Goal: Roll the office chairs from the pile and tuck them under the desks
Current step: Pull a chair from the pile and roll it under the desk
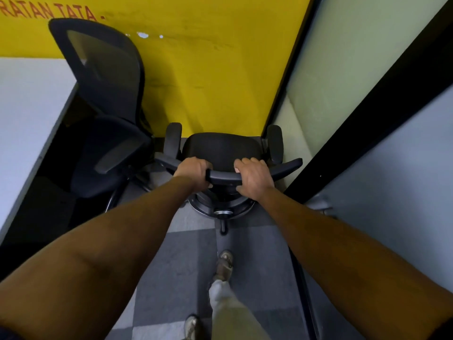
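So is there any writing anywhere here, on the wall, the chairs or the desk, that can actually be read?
"RATAN TATA -" in red capital letters on the yellow wall, at the top left corner; the start is cut off by the edge of the picture, so more may come before it.
No readable label or brand shows on the held office chair, the second office chair or the desk.

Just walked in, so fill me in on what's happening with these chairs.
A person has both hands on the top edge of a black office chair's backrest, the left hand and right hand each wrapped around it in a firm grip. The chair faces a yellow wall in a narrow corner. A second chair stands to the left, beside a white desk.
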### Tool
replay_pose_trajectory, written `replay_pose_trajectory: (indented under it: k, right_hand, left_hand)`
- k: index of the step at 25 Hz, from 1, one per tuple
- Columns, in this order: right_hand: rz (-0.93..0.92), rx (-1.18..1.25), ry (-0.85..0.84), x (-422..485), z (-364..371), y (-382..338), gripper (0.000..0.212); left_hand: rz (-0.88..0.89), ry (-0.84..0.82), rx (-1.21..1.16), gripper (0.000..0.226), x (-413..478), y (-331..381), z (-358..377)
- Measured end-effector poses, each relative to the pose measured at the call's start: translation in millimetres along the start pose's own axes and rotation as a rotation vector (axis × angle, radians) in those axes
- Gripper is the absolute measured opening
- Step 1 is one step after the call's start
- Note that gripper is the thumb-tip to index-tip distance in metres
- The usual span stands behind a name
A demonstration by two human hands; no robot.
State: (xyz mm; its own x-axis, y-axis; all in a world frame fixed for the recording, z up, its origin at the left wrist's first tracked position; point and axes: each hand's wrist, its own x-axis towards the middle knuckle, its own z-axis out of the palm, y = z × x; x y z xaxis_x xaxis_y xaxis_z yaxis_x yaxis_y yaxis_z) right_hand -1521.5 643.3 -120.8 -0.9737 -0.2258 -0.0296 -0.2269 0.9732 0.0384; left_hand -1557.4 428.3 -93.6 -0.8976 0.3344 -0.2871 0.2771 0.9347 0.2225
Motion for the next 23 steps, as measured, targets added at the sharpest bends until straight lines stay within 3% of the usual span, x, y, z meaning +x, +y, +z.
replay_pose_trajectory:
  k: [10, 13, 23]
  right_hand:
    - [-0.244, 0.028, -0.05, -170, -8, -91, 0.05]
    - [-0.314, 0.034, 0.006, -221, 0, -107, 0.052]
    - [-0.593, 0.058, 0.044, -373, 5, -129, 0.053]
  left_hand:
    - [-0.188, -0.237, 0.061, 0.078, -198, 7, 63]
    - [-0.227, -0.313, 0.133, 0.077, -252, 23, 96]
    - [-0.455, -0.336, -0.084, 0.084, -438, 105, 158]
